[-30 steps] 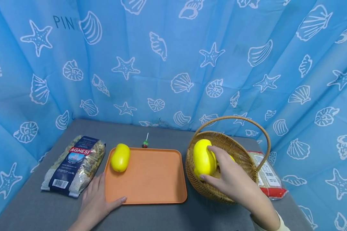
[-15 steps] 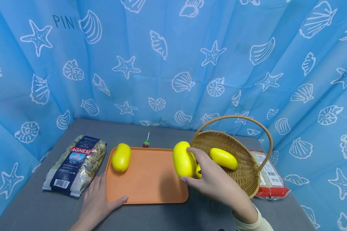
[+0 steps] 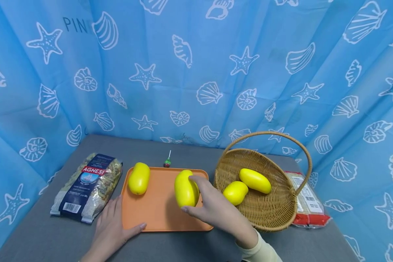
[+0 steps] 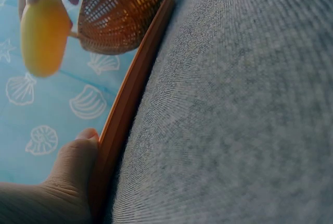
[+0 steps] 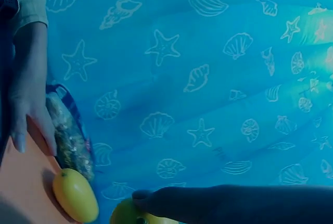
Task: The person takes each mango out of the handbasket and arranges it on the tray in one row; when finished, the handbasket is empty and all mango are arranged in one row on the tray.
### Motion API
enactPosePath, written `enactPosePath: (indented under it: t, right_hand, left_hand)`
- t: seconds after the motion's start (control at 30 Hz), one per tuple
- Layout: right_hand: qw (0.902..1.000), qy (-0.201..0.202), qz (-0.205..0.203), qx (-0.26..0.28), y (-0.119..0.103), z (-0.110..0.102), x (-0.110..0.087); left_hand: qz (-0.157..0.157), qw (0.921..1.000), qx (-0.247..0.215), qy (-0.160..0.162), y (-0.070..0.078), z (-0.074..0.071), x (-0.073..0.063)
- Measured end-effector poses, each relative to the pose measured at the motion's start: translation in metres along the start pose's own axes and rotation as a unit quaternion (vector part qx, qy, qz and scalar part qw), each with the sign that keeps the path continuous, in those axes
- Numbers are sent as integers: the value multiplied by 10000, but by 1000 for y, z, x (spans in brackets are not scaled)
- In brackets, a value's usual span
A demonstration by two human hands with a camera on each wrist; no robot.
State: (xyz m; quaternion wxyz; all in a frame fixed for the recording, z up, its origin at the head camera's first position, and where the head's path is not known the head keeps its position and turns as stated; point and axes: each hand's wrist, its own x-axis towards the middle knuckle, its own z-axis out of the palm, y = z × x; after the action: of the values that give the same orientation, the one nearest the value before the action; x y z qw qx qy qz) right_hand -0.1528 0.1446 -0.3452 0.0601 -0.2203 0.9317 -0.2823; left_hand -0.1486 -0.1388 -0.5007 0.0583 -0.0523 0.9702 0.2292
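My right hand [image 3: 213, 207] pinches a yellow mango [image 3: 184, 189] between thumb and fingers, above the right half of the orange tray [image 3: 150, 216]. In the left wrist view this held mango [image 4: 44, 39] hangs clear of the tray. Another mango [image 3: 139, 179] lies at the tray's far left corner. My left hand [image 3: 109, 223] rests at the near left corner, its straight fingers along the left rim and its thumb against the front edge. Two more mangoes, one nearer [image 3: 235, 193] and one farther [image 3: 255, 181], lie inside the wicker basket [image 3: 265, 216] to the right.
An Agnesi pasta bag [image 3: 88, 185] lies left of the tray. A small lollipop [image 3: 167, 161] lies just behind the tray. Behind the basket's right side is a red and clear packet [image 3: 309, 203]. The basket's tall handle [image 3: 268, 133] arches up. A blue shell-print curtain [image 3: 196, 72] encloses the grey table.
My right hand has lifted the mango out of the basket and carried it left over the tray. The basket's other mangoes have come into view. My left hand has stayed at the tray's corner.
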Motion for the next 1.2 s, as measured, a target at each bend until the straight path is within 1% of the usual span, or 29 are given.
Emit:
enactPosePath:
  t: [0.07, 0.13, 0.3, 0.53, 0.63, 0.8, 0.93, 1.2]
  right_hand:
    - [10000, -89, 39, 7, 0, 8, 5]
    - [10000, -79, 28, 8, 0, 15, 11]
    - [9998, 135, -100, 101, 2, 35, 26]
    - [9992, 365, -135, 15, 9, 62, 50]
    - [9992, 361, -132, 52, 12, 71, 59]
    - [9993, 309, -21, 217, 13, 82, 75]
    - [9991, 279, 122, 301, 16, 88, 84]
    - [9990, 197, 319, 247, 27, 98, 96]
  left_hand:
    - [15, 10000, -12, 32, 0, 0, 0]
    - [62, 9999, -16, 103, 1, 0, 0]
    - [133, 9997, -44, 223, 2, 0, -1]
    - [72, 9999, -101, 119, 1, 0, -1]
    - [31, 9999, -95, 47, 1, 0, -1]
    - [-45, 10000, -44, -12, 1, 0, -1]
    - [-44, 10000, -23, -18, 2, 0, -1]
    - [10, 10000, 11, 57, 1, -1, -2]
